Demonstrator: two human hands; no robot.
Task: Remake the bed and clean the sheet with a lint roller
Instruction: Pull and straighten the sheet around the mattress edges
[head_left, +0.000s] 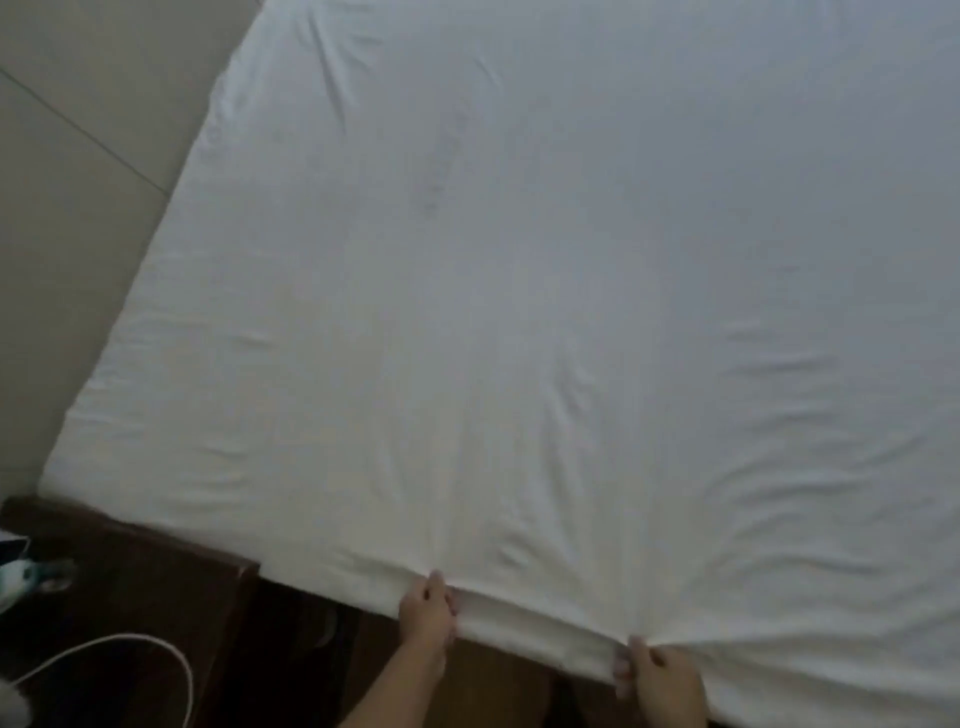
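floor side: pale floor (78, 218) runs well left of the hands, along the bed's far-left edge.
nightstand: dark wooden top (130, 587) down-left of the left hand, with a white cable (156, 644) looped on it and a blurred teal-white object (21, 577) at the frame edge; cannot tell what it is.
left hand: left hand (428, 610) pinches the sheet's near edge, fingers curled over the fold.
sheet: white sheet (519, 312) covers the mattress from the hands outward, mostly flat; creases fan out from both grip points, a few folds remain up-left and to the right.
right hand: right hand (662, 675) grips the same edge just right of the left hand, fingers bunched into the fabric.
done: sheet looks spread and largely squared on the bed.
in hand: judging by the fan of creases, tensioning or tucking the near edge.
left: smoothing the remaining wrinkles, then the whole lint-roller pass.
lint roller: not in view.
pillows/cover: none visible.
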